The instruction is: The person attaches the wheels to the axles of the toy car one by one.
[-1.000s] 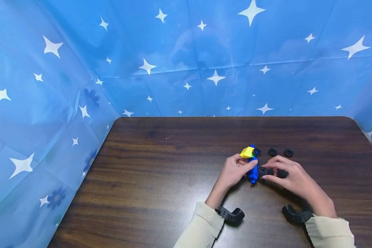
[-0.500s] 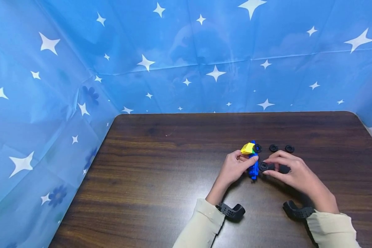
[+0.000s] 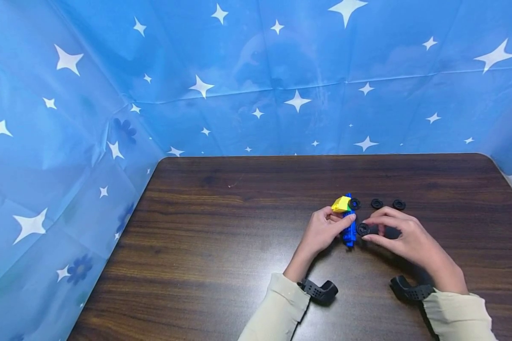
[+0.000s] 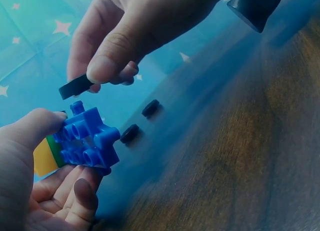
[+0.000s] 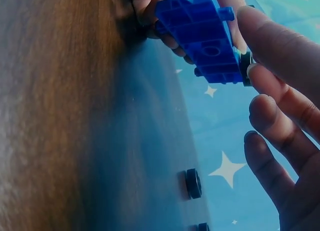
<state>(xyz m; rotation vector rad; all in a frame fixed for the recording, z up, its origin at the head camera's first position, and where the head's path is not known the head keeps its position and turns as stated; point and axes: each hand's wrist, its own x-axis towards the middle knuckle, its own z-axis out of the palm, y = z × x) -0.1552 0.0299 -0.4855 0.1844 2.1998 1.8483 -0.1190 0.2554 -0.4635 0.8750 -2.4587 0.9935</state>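
Observation:
My left hand (image 3: 322,232) grips a blue toy car chassis (image 3: 349,233), thumb on one side and fingers round the other. A yellow brick (image 3: 340,204) and a bit of green brick (image 4: 54,150) sit on the chassis. One black wheel (image 3: 354,204) is mounted at its far end. My right hand (image 3: 405,237) pinches another black wheel (image 4: 76,86) between thumb and fingers. That wheel is beside a bare blue axle peg (image 4: 77,108), with a small gap between them in the left wrist view. The right wrist view shows the underside of the chassis (image 5: 205,41).
Two loose black wheels, a nearer one (image 3: 377,203) and a farther-right one (image 3: 398,204), lie on the dark wooden table (image 3: 222,246) beyond my right hand. A blue star-patterned cloth (image 3: 247,71) stands behind and at the left of the table.
The head view has tilted slightly, shifting everything a little. Both hands keep nearly the same pose; the pinched wheel is marginally farther right of the chassis than a second ago.

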